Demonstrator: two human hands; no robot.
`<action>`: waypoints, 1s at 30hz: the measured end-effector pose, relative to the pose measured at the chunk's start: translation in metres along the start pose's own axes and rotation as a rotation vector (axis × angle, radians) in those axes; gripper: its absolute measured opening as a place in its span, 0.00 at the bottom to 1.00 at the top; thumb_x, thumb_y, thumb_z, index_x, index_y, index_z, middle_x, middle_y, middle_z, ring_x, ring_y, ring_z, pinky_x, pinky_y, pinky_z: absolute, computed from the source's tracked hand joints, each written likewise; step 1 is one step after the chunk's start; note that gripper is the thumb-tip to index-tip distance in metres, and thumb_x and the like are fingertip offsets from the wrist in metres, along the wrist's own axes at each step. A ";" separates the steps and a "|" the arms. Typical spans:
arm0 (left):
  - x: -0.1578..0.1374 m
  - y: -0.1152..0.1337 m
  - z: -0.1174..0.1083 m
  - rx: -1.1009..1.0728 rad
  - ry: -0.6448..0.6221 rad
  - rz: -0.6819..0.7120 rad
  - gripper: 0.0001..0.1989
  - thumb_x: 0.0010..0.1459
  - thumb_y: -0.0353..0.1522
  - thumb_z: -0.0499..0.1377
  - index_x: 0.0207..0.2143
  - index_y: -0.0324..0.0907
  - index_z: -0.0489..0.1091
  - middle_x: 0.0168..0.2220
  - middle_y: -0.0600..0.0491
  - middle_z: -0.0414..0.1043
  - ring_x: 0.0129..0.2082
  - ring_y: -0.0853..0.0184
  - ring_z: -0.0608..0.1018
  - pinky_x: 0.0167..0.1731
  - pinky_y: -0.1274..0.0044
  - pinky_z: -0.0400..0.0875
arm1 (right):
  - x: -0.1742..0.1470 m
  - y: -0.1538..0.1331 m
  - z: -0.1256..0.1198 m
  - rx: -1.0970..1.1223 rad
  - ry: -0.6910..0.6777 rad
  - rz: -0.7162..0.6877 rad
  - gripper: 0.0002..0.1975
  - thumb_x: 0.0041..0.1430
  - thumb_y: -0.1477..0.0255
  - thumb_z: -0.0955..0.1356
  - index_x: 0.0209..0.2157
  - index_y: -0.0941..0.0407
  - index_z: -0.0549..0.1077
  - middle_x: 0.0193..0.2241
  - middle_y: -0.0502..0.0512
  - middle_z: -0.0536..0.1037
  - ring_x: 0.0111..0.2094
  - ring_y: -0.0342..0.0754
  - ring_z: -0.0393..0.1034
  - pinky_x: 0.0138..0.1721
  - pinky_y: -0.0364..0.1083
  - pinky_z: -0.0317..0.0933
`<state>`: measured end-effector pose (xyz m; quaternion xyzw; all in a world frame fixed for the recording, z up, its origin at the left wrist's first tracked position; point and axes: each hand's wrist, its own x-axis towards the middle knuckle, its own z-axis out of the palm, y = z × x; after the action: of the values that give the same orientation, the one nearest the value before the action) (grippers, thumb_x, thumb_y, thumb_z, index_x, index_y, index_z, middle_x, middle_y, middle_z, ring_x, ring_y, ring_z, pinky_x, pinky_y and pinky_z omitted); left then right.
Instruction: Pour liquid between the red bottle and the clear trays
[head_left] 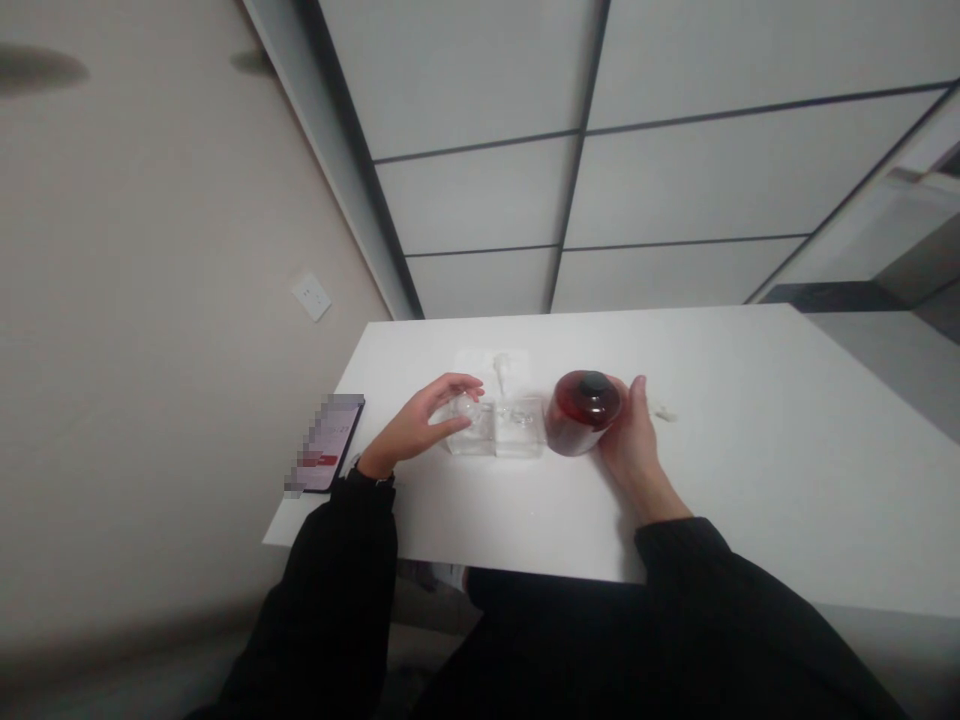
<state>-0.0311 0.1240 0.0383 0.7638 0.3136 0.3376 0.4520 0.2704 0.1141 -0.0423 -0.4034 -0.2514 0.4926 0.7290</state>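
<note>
A dark red, see-through bottle [577, 425] with a black cap stands upright on the white table. My right hand [634, 440] holds its right side, palm against it, with the thumb raised and the other fingers mostly hidden behind it. Just left of the bottle is a clear box [517, 440] with a divider across its middle. My left hand [424, 425] reaches over the box's left half, thumb and fingers curved around a clear round object [466, 407]. Blur and see-through material hide what exactly this object is.
A crumpled white piece [502, 370] lies behind the box on a pale flat sheet. Another small whitish scrap [664, 412] is right of my right hand. A phone [330, 445] rests at the table's left edge, beside the wall. White panels [480, 200] rise behind the table [750, 450].
</note>
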 end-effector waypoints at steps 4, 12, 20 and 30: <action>0.000 -0.004 0.000 0.029 -0.009 -0.022 0.24 0.65 0.39 0.68 0.61 0.47 0.70 0.57 0.46 0.74 0.61 0.57 0.75 0.68 0.62 0.63 | -0.001 -0.002 -0.001 0.006 0.008 -0.004 0.33 0.51 0.33 0.71 0.34 0.50 0.80 0.36 0.53 0.85 0.42 0.55 0.79 0.52 0.57 0.69; -0.001 0.003 -0.001 0.031 -0.051 -0.010 0.21 0.69 0.39 0.64 0.61 0.46 0.70 0.57 0.46 0.75 0.62 0.57 0.74 0.68 0.63 0.62 | -0.003 -0.006 0.002 0.006 0.019 -0.003 0.35 0.50 0.32 0.70 0.33 0.51 0.80 0.35 0.53 0.84 0.40 0.54 0.78 0.49 0.55 0.68; 0.002 -0.001 0.005 0.109 -0.014 0.000 0.22 0.68 0.40 0.64 0.61 0.45 0.69 0.57 0.45 0.74 0.61 0.55 0.75 0.68 0.61 0.63 | -0.004 -0.008 -0.001 -0.027 -0.024 0.011 0.35 0.54 0.32 0.69 0.35 0.52 0.81 0.36 0.55 0.84 0.42 0.55 0.78 0.51 0.56 0.68; 0.000 0.002 0.007 0.125 -0.083 0.002 0.32 0.69 0.40 0.60 0.72 0.46 0.57 0.57 0.45 0.71 0.65 0.53 0.71 0.72 0.56 0.55 | -0.001 -0.002 -0.003 -0.041 0.031 0.015 0.33 0.53 0.34 0.70 0.35 0.51 0.80 0.35 0.53 0.84 0.40 0.53 0.77 0.48 0.54 0.69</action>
<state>-0.0252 0.1203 0.0380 0.8041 0.3146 0.2858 0.4156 0.2734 0.1113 -0.0420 -0.4276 -0.2470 0.4867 0.7206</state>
